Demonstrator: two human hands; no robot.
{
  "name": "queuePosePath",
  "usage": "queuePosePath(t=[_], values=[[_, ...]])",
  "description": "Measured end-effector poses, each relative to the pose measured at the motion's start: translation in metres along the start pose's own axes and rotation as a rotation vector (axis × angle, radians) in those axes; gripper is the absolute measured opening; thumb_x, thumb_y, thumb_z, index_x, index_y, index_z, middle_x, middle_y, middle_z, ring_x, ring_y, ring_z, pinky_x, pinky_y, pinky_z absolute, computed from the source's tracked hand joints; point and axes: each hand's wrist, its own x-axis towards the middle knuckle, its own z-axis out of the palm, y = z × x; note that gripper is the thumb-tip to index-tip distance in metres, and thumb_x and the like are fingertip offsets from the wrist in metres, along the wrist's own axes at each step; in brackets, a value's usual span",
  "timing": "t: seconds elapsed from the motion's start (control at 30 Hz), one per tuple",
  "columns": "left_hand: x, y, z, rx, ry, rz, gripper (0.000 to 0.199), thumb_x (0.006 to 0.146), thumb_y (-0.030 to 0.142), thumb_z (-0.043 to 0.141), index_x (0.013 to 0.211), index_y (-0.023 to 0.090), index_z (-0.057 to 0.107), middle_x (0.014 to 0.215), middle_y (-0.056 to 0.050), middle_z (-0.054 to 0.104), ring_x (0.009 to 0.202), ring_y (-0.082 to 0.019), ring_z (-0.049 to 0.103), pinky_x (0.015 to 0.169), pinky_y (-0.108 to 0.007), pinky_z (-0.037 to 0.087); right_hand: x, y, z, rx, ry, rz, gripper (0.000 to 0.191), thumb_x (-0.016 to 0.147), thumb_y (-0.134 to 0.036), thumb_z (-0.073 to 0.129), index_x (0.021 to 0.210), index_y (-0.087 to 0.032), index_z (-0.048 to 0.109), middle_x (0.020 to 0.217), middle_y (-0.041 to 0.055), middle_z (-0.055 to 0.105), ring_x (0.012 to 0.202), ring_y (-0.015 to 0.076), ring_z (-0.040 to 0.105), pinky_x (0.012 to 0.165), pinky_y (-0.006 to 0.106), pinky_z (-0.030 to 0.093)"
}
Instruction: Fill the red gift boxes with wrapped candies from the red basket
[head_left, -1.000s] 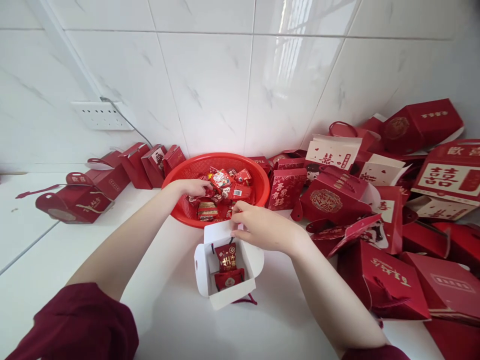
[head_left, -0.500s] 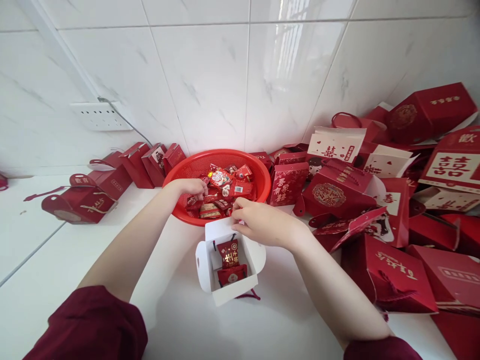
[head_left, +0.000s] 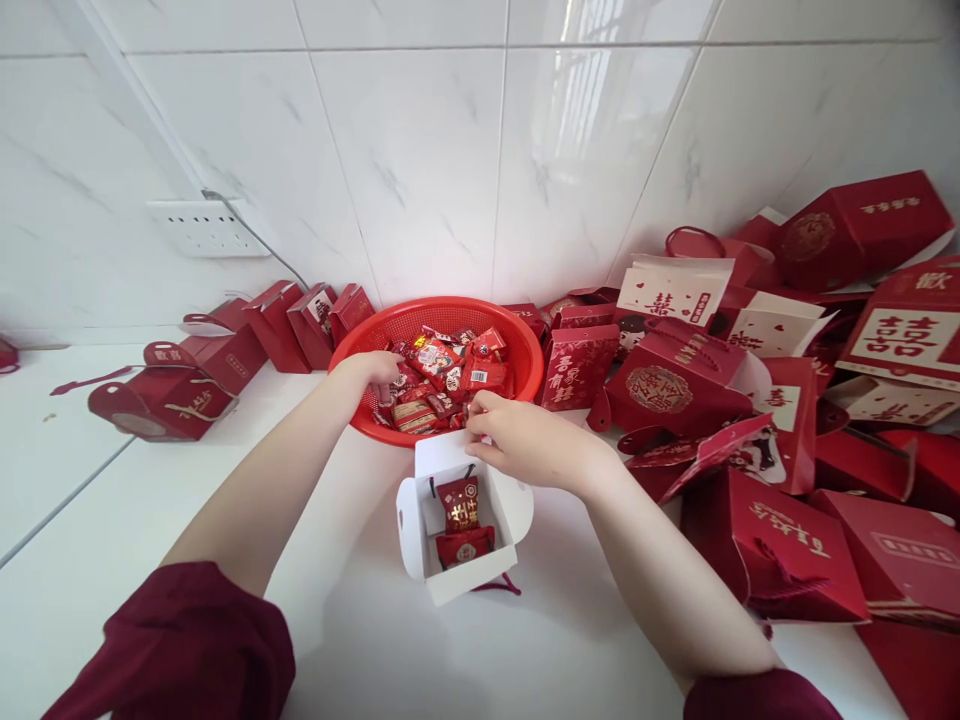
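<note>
My left hand [head_left: 375, 374] reaches over the left rim of a red plastic basket [head_left: 531, 355], its fingers curled down among wrapped candies [head_left: 437, 362]. What its fingertips hold, if anything, is hidden. In front of the basket stands a small gift box [head_left: 445, 582], its white inside facing up and its flaps spread. Two red packets [head_left: 460, 503] lie in the box, one printed with gold characters. The thumb and fingers of my right hand [head_left: 504, 432] pinch the box's back flap near the basket's front rim.
Red gift boxes [head_left: 660, 385] lie heaped along the right side. More closed red boxes [head_left: 180, 400] stand at the left by the wall. A power socket [head_left: 206, 228] with a grey cable is on the tiled wall [head_left: 420, 150]. A dark red cord [head_left: 501, 585] sticks out beside the white box.
My left hand has moved left and slightly back, from over the candies to the basket's left side. My right hand stays on the box flap. The view has shifted slightly.
</note>
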Motion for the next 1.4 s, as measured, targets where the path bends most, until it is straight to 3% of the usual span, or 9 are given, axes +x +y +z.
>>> queuePosePath(t=[0.1, 0.4, 0.5, 0.7, 0.8, 0.9, 1.0, 1.2, 1.4], values=[[0.004, 0.000, -0.006, 0.063, 0.019, 0.042, 0.033, 0.095, 0.035, 0.059, 0.121, 0.015, 0.060, 0.122, -0.010, 0.062, 0.102, -0.022, 0.064, 0.086, -0.041, 0.056, 0.001, 0.000, 0.000, 0.001, 0.003, 0.009, 0.026, 0.098, -0.030, 0.049, 0.090, -0.015, 0.068, 0.103, 0.0061, 0.056, 0.073, 0.0140, 0.058, 0.065, 0.028, 0.039], [0.001, 0.002, -0.009, 0.129, 0.261, 0.244, 0.031, 0.094, 0.034, 0.060, 0.118, 0.014, 0.062, 0.121, -0.009, 0.063, 0.104, -0.023, 0.063, 0.088, -0.041, 0.055, 0.001, -0.002, 0.000, 0.002, -0.001, 0.030, 0.028, 0.099, -0.030, 0.048, 0.089, -0.015, 0.068, 0.103, 0.0065, 0.056, 0.070, 0.0127, 0.056, 0.065, 0.028, 0.039], [-0.003, 0.008, -0.008, 0.103, 0.357, 0.372, 0.032, 0.094, 0.021, 0.052, 0.123, 0.018, 0.063, 0.131, -0.007, 0.062, 0.117, -0.022, 0.059, 0.099, -0.037, 0.049, 0.001, -0.002, 0.001, 0.005, 0.012, 0.014, 0.027, 0.099, -0.030, 0.048, 0.088, -0.015, 0.068, 0.103, 0.0059, 0.056, 0.071, 0.0128, 0.057, 0.066, 0.028, 0.040], [-0.005, 0.028, 0.003, 0.157, 0.054, 0.573, 0.043, 0.072, 0.012, 0.050, 0.102, 0.026, 0.078, 0.114, 0.005, 0.075, 0.103, -0.017, 0.068, 0.088, -0.020, 0.052, 0.002, -0.001, 0.002, 0.004, 0.016, 0.018, 0.029, 0.099, -0.031, 0.047, 0.086, -0.016, 0.067, 0.100, 0.0055, 0.056, 0.070, 0.0127, 0.057, 0.068, 0.028, 0.041], [-0.002, 0.030, 0.009, 0.195, 0.018, 0.570, 0.066, 0.065, 0.011, 0.050, 0.127, 0.030, 0.066, 0.136, 0.006, 0.062, 0.123, -0.019, 0.059, 0.100, -0.022, 0.047, 0.002, -0.002, 0.002, -0.007, 0.018, 0.018, 0.030, 0.099, -0.030, 0.047, 0.084, -0.015, 0.067, 0.100, 0.0062, 0.056, 0.073, 0.0137, 0.058, 0.071, 0.028, 0.041], [0.001, 0.024, 0.008, 0.222, 0.094, 0.518, 0.091, 0.064, 0.011, 0.048, 0.152, 0.026, 0.035, 0.158, 0.003, 0.034, 0.144, -0.022, 0.037, 0.115, -0.029, 0.034, 0.002, -0.003, 0.002, -0.015, 0.015, 0.034, 0.029, 0.099, -0.030, 0.047, 0.083, -0.015, 0.066, 0.101, 0.0063, 0.056, 0.073, 0.0136, 0.058, 0.071, 0.028, 0.042], [0.005, 0.020, 0.005, 0.261, 0.152, 0.475, 0.097, 0.066, 0.011, 0.047, 0.158, 0.019, 0.018, 0.164, -0.002, 0.018, 0.149, -0.023, 0.025, 0.120, -0.033, 0.025, 0.002, -0.004, 0.001, -0.004, 0.012, 0.037, 0.028, 0.099, -0.029, 0.047, 0.086, -0.015, 0.067, 0.101, 0.0057, 0.055, 0.072, 0.0129, 0.059, 0.072, 0.028, 0.042], [0.015, 0.022, 0.010, 0.402, 0.172, 0.430, 0.086, 0.070, 0.012, 0.053, 0.154, 0.023, 0.033, 0.163, -0.005, 0.022, 0.148, -0.028, 0.028, 0.120, -0.037, 0.027, 0.002, -0.001, 0.003, -0.004, 0.017, 0.033, 0.028, 0.099, -0.031, 0.048, 0.082, -0.016, 0.066, 0.100, 0.0049, 0.055, 0.071, 0.0122, 0.058, 0.071, 0.027, 0.041], [0.022, 0.027, 0.005, 0.533, 0.305, 0.430, 0.068, 0.077, 0.017, 0.063, 0.142, 0.035, 0.051, 0.162, -0.007, 0.025, 0.145, -0.037, 0.028, 0.114, -0.049, 0.031, 0.004, -0.004, 0.001, -0.055, 0.026, 0.028, 0.028, 0.098, -0.030, 0.049, 0.081, -0.015, 0.065, 0.101, 0.0059, 0.056, 0.072, 0.0126, 0.057, 0.068, 0.027, 0.039]])
